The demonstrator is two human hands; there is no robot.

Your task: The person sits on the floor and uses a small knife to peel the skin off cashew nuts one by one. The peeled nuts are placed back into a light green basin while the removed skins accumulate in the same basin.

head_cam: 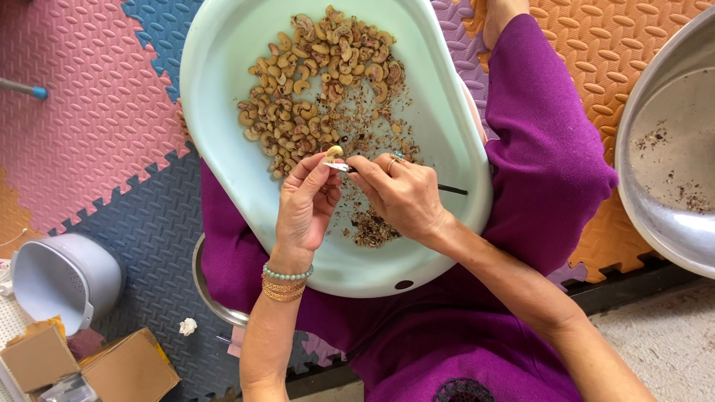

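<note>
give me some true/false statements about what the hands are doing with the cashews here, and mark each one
1. The left hand pinches a single cashew at its fingertips. True.
2. The right hand is empty. False: it holds a thin knife with a dark handle, its tip at the cashew.
3. The pale green tray rests on the person's lap. True.
4. The pile of cashews lies in the metal basin on the right. False: the pile is in the tray; the basin holds only a few dark scraps.
5. Both wrists are bare. False: the left wrist wears a bead bracelet and gold bangles.
</note>
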